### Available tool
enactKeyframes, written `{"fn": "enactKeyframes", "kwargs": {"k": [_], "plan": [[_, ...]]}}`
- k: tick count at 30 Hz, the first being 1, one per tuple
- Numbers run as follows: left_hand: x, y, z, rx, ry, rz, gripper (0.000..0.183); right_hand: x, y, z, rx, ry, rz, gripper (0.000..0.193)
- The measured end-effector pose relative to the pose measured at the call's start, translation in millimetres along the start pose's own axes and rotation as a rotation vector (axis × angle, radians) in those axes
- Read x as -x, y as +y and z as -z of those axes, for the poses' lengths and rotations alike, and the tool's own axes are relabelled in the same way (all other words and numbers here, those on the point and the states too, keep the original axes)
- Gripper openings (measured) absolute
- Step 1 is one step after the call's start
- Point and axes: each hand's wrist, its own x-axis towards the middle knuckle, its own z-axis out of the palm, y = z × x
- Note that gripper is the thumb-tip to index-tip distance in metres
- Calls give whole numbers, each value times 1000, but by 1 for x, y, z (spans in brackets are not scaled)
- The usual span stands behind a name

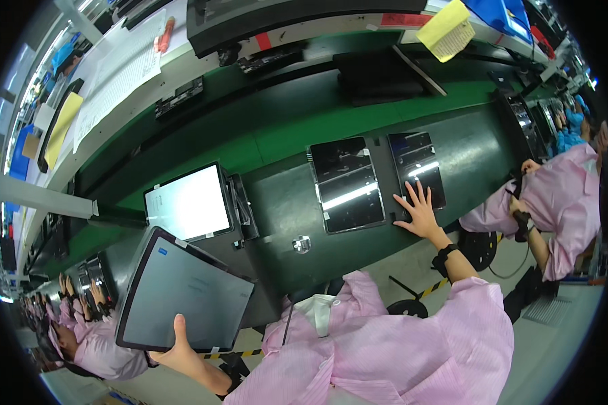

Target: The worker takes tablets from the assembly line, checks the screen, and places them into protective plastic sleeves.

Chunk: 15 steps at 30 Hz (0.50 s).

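Observation:
My left hand grips a tablet by its near edge, thumb on the grey screen and fingers hidden underneath. The tablet is tilted and held at the left, close to a second tablet with a bright white screen that rests on a dark stack. Over at the right, my right hand lies with fingers spread on the near part of a glossy black panel. Left of it lies a wider glossy black panel on the dark green bench. Both panels reflect a strip of light.
A small clear round piece sits on the bench. Behind runs a shelf with papers, a red marker and a yellow note. A co-worker in pink is at the right, another at the left.

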Motion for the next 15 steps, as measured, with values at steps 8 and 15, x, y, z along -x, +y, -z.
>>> {"fn": "enactKeyframes", "kwargs": {"k": [8, 15], "plan": [[2, 2, -7, -78, 81, 66, 35, -49, -49, -24, -3, 132, -95, 78], [5, 4, -7, -78, 166, 70, 30, -141, -130, -43, -44, 250, -182, 77]]}}
